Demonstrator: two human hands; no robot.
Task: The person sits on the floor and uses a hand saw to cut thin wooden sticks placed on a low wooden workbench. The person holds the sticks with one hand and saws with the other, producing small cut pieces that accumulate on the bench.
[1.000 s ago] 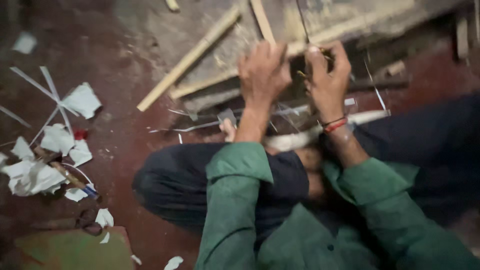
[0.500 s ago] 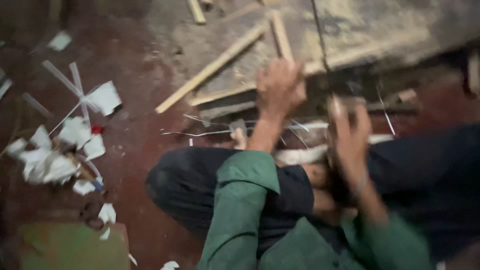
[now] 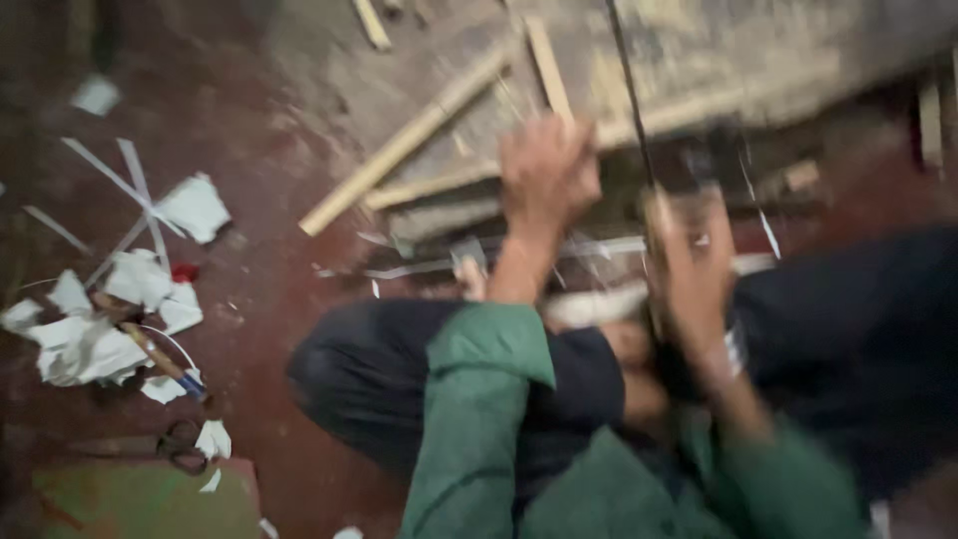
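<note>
Left hand [image 3: 547,172] clenched over wooden sticks [image 3: 404,140] at 12 o'clock. Right hand [image 3: 691,265], blurred, apparently grasps thin dark rod [image 3: 629,110]. Paper scraps [image 3: 120,299] at 9 o'clock.

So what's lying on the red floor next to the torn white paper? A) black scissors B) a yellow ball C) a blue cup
A: black scissors lie on the dark red floor just below the white paper scraps, beside a green board.
</note>
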